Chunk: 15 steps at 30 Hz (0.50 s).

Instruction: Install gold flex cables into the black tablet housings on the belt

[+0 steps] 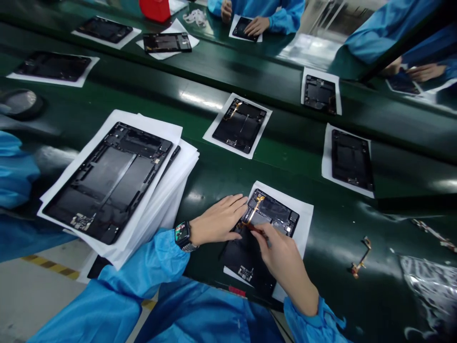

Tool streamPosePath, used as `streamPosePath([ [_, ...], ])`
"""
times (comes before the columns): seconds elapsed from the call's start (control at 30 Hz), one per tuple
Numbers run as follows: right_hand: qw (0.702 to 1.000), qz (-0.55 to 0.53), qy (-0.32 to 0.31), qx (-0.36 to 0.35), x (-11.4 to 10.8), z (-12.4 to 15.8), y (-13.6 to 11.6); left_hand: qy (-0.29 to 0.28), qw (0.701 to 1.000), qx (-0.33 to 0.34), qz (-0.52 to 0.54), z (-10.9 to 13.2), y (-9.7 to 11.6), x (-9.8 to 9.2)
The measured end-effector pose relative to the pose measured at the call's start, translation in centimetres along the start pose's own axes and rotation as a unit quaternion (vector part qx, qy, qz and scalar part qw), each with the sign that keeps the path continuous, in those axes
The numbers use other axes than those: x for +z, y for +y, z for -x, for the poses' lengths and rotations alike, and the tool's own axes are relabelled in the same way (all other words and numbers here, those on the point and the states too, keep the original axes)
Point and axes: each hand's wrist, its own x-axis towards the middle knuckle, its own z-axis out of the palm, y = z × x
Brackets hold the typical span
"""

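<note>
A black tablet housing [235, 252] lies on a white sheet [303, 219] right in front of me. An orange flex cable [255, 209] runs along its upper left part. My left hand [221, 216] rests flat at the housing's left edge, fingers stretched out and holding nothing. Over the middle of the housing, my right hand [276, 247] pinches the lower end of the flex cable between thumb and forefinger. The fingertips hide part of that end. A small circuit board [245, 273] shows near the bottom of the housing.
At left stands a stack of white sheets [171, 200] with a tablet housing [107, 176] on top. Another housing [241, 121] lies ahead. A loose flex cable [362, 257] and a clear plastic bag [432, 290] lie at right. Co-workers' hands [257, 26] work across the bench.
</note>
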Motion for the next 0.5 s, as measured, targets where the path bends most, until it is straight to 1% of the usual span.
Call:
streamPosePath([
  [0.1,0.997,0.064,-0.022,-0.021,0.3,-0.6,-0.6,-0.002,1.0,-0.004,-0.006,0.0,0.0,0.2],
  [0.27,0.991,0.12,-0.039,-0.049,0.6,-1.8,-1.8,-0.001,1.0,-0.011,-0.003,0.0,0.1,0.2],
  [0.33,0.991,0.111,-0.046,-0.052,0.5,-1.9,-1.7,-0.002,1.0,-0.011,-0.002,0.0,0.1,0.2],
  [0.4,0.996,0.076,-0.038,-0.041,0.3,-1.7,-1.4,0.001,1.0,-0.011,-0.003,-0.1,0.1,0.3],
  [0.5,0.999,0.032,0.01,-0.026,0.3,-1.0,-1.0,0.008,1.0,-0.009,-0.002,0.0,0.1,0.4],
])
